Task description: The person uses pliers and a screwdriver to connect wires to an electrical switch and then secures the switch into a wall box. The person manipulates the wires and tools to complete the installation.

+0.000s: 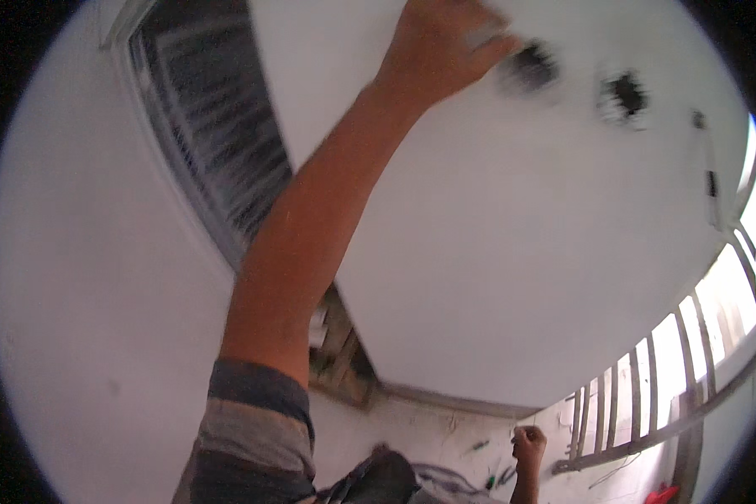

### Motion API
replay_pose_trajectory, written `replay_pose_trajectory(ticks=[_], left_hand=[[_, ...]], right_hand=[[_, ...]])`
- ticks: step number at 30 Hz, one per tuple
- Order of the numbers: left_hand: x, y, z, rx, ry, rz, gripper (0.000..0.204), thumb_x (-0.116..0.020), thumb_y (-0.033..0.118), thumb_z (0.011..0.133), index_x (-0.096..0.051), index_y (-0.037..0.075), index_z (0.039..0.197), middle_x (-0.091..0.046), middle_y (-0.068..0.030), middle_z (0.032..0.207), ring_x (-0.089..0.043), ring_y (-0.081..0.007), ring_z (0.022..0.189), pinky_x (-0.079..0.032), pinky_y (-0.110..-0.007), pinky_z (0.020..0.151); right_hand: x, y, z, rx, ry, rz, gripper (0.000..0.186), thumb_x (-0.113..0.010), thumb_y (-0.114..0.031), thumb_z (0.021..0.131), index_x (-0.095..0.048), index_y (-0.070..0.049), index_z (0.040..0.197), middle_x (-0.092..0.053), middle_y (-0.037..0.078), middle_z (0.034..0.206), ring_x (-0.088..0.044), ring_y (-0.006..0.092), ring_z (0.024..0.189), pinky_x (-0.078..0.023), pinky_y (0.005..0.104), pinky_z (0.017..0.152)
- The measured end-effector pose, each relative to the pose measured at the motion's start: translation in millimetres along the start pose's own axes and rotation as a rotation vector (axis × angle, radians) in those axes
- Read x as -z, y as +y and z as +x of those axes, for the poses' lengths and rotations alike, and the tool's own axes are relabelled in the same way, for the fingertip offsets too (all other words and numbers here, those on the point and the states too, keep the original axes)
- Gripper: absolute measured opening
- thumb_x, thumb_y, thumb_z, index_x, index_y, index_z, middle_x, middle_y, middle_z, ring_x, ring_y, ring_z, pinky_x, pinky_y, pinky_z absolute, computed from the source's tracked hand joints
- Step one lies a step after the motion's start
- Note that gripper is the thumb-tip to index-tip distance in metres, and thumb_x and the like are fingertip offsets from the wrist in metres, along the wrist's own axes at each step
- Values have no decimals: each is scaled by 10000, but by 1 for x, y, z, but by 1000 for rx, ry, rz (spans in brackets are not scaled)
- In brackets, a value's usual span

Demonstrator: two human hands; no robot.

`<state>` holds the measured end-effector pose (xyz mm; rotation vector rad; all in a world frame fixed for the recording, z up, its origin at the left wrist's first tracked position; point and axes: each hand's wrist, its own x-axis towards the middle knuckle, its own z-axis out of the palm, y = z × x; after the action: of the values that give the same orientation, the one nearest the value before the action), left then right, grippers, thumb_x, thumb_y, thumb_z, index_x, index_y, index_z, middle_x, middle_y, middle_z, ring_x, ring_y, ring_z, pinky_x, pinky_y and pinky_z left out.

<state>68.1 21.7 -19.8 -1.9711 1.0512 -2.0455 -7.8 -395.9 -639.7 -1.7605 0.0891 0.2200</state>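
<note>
My left arm reaches up across a large white panel [479, 252]. At the top, my left hand [445, 38] is closed around a small pale grey piece, blurred by motion and too unclear to name. Just beside its fingertips is a dark ragged hole [536, 67] in the panel. Another black hole [627, 94], with a broken white rim, lies further right. Low down, below the panel's near edge, my right hand [527, 441] has its fingers curled in; whatever they hold, if anything, cannot be made out.
A dark slatted opening [218, 109] in a frame borders the panel on the left. A barred railing [634, 386] runs along the right, with bright light behind it. Small hand tools [504, 477] and a red object [662, 494] lie on the floor below.
</note>
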Motion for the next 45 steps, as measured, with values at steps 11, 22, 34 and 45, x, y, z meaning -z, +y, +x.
replay_pose_trajectory(ticks=[11,22,34,45], left_hand=[[241,66,-268,881,54,536,124,-777,160,900,-771,62,975,-741,-89,891,-704,-192,809,-550,-300,734],[236,193,-806,2087,-878,152,290,-619,185,937,-726,54,1172,-717,-240,1091,-702,-393,996,-577,-491,883],[197,203,-907,1543,-1157,215,316,-625,188,910,-644,48,1193,-684,-181,976,-663,-380,893,-545,-504,736],[185,186,-891,1732,-1113,108,265,-668,185,919,-653,54,1148,-678,-134,967,-640,-296,864,-537,-435,722]], right_hand=[[-40,30,-5,-332,-216,-366,211,-770,-171,875,-677,17,850,-662,102,654,-521,145,414,-376,312,344],[-184,-54,2,-452,-371,-490,193,-778,-173,874,-675,-14,909,-662,85,649,-502,112,412,-381,277,360],[-185,-77,-42,-342,-309,-839,194,-708,-172,883,-739,-55,1034,-714,81,749,-595,126,536,-500,303,462],[-251,-125,-20,-497,-333,-515,136,-728,-197,915,-725,-66,947,-738,98,794,-628,124,577,-463,278,469]])
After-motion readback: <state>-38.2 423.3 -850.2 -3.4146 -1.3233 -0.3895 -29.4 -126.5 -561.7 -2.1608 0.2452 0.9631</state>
